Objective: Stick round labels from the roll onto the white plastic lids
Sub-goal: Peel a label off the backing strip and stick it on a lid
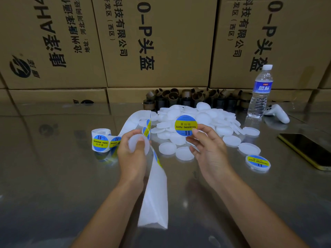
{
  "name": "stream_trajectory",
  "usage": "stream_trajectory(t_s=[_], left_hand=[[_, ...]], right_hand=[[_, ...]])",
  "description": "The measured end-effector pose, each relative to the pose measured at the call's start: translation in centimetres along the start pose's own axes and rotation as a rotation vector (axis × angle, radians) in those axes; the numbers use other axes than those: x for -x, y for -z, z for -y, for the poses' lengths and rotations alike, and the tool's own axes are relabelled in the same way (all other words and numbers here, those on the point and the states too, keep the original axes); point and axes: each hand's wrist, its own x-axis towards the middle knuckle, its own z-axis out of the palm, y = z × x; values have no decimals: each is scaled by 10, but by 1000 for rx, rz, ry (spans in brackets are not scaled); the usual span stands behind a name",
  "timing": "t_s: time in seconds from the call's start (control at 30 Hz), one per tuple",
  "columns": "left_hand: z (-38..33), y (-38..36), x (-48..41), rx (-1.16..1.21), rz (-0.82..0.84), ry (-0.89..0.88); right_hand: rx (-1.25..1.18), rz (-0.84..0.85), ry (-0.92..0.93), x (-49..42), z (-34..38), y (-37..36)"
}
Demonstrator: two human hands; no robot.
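My right hand (207, 151) pinches a round blue and yellow label (186, 125) by its lower right edge, held up above the lid pile. My left hand (131, 154) grips a white plastic lid (138, 143) together with the white backing strip (155, 199), which trails down toward me. The label roll (100, 142) stands on the steel table to the left of that hand. A heap of bare white lids (193, 122) lies behind both hands. One labelled lid (258, 162) rests on the table at the right.
A water bottle (261, 92), a white game controller (277, 112) and a phone with a yellow edge (308, 151) sit at the right. Several empty cardboard cores (189, 98) line the back. Stacked cardboard boxes (157, 42) wall off the far side.
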Motion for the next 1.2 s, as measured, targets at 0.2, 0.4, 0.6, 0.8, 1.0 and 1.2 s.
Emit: stream_trajectory(t_s=[0.2,0.4,0.6,0.8,1.0,1.2], left_hand=[[-4,-3,2,286,272,160],[-8,-6,8,469,556,406],[-13,-5,8,578,582,501],[-9,-8,5,586,541,524],[-5,-8,5,618,565,529],[-2,-7,3,602,597,494]], right_hand=[[-41,57,-9,4,1,-4],[-7,145,1,7,0,-6],[69,178,24,11,-3,-8],[153,124,77,11,-6,-11],[177,144,74,11,-10,-12],[162,125,65,10,-9,-11]])
